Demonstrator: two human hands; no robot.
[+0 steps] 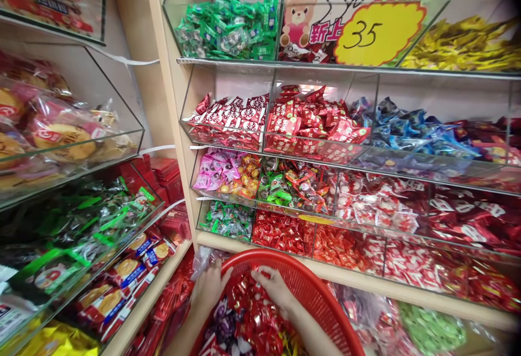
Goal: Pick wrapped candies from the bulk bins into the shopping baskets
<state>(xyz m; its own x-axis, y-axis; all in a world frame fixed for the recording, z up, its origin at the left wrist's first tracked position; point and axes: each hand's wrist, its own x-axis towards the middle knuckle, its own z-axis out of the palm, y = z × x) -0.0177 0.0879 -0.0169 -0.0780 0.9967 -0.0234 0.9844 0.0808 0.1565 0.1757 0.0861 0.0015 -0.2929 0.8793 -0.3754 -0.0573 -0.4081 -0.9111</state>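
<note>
A red plastic basket (321,296) full of wrapped candies (252,312) is in front of me at the bottom centre. My left hand (207,290) is at its left rim, fingers over the outside and thumb toward the inside. A crumpled clear plastic bag (202,258) lies at those fingertips; whether they touch it I cannot tell. Over the candies, my right hand (274,286) is closed, thumb and fingers pinching a small red wrapped candy (255,270), partly hidden by the fingers. Purple candies (223,323) lie on the left inside the basket.
Ahead, a wooden shelf has clear bins of green (232,25), red (317,120) and blue (419,128) wrapped candies. A yellow price sign (380,33) hangs above. Packaged snacks (69,133) fill the left shelves. Bagged goods (431,326) lie beneath the lowest shelf at right.
</note>
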